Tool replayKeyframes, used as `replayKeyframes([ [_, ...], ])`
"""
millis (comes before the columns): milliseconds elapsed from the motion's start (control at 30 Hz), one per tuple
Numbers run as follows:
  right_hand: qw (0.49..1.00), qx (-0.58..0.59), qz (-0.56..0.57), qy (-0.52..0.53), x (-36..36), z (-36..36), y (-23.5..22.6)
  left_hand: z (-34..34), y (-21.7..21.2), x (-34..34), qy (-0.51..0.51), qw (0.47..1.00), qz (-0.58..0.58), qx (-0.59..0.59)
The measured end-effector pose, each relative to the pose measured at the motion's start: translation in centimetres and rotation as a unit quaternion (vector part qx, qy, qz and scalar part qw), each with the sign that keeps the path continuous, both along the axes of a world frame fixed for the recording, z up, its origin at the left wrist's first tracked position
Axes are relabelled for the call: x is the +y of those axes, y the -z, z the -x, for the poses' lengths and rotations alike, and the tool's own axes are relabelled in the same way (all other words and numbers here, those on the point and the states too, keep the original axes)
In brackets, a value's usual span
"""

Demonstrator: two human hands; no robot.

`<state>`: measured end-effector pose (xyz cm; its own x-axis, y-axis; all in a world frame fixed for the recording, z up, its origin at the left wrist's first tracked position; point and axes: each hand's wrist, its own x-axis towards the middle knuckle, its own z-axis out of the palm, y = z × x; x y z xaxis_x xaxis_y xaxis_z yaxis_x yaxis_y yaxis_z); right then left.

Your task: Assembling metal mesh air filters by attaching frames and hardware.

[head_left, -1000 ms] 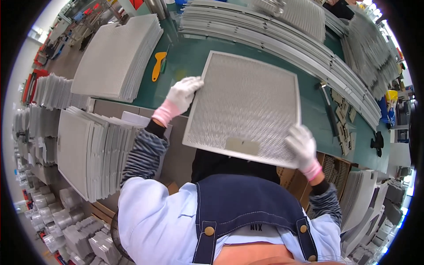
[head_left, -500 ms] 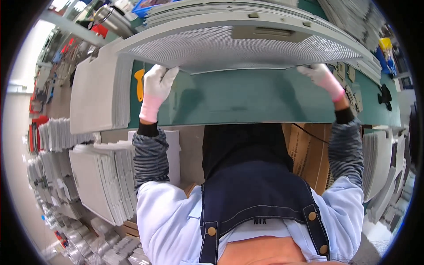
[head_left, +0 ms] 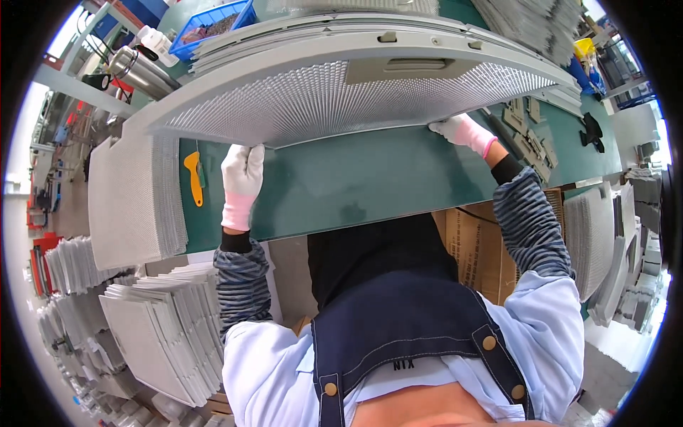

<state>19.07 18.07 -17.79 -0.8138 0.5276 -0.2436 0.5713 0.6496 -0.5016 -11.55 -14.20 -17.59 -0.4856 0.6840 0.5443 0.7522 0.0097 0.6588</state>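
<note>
A large mesh filter panel (head_left: 299,99), with a pale grey frame and a recessed handle plate (head_left: 398,68), stands tilted over the green tabletop (head_left: 341,178). Both hands wear white gloves with pink cuffs. My left hand (head_left: 242,174) is closed on the panel's near lower edge at the left, thumb on the side facing me. Farther right, my right hand (head_left: 459,132) pinches that same edge, its fingertips partly hidden behind it. Behind the panel lies a stack of similar grey frames (head_left: 235,44).
At left are a yellow-handled scraper (head_left: 193,178) and a stack of mesh panels (head_left: 131,203). A steel flask (head_left: 142,71) and blue basket (head_left: 213,28) stand beyond. Several grey handle parts (head_left: 530,139) and a black object (head_left: 591,133) lie at right. Cartons (head_left: 473,249) sit below the table.
The whole view has shifted and tilted. My right hand has come inward along the panel's lower edge, closer to my left hand. Both hands stay at the panel.
</note>
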Motion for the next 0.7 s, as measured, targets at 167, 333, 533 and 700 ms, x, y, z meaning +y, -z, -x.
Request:
replayKeyframes([
  [167, 0.991, 0.124, 0.026, 0.048, -1.5, -1.0, 0.1, -1.2, -1.3, -0.5, -0.037, 0.997, 0.060, -0.033],
  [333, 0.950, 0.254, 0.171, 0.068, -4.1, -3.5, 0.1, 2.1, 0.6, -0.8, 0.081, 0.949, 0.300, -0.045],
  [533, 0.994, 0.111, -0.018, 0.019, -3.9, -5.2, 0.8, 0.7, 0.4, 1.0, 0.059, 0.921, 0.380, -0.057],
  [700, 0.992, 0.103, 0.037, 0.055, -3.8, -5.2, -0.3, 0.7, 0.6, 2.1, 0.077, 0.930, 0.352, -0.068],
])
